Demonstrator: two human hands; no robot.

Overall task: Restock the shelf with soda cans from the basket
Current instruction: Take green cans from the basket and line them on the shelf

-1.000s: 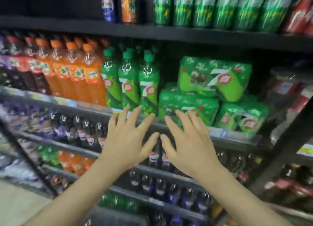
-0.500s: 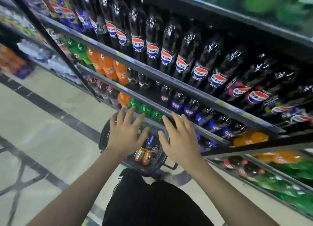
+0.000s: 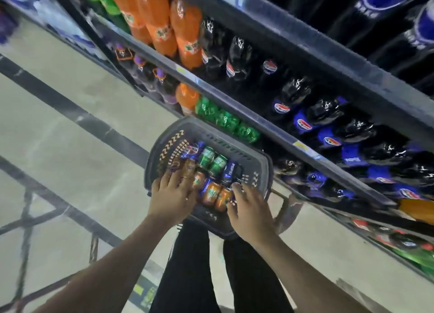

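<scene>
Change: half a second ago both hands hovered above the basket; now they reach into it, and the view tips further down.
Basket [image 3: 256, 159]: grey, on the floor [image 3: 70, 136] at the shelf's [image 3: 270, 122] foot, 12 o'clock from the legs [image 3: 187, 265].
Contents: orange cans [image 3: 217, 195] at 6 o'clock, green cans [image 3: 211, 160] mid-basket, blue can [image 3: 229, 170] at 3 o'clock.
Left hand [image 3: 171, 195]: fingers spread, relaxed over cans at 9 o'clock; any grasp seems absent.
Right hand [image 3: 249, 211]: loose at 5 o'clock, fingertips blurred.
</scene>
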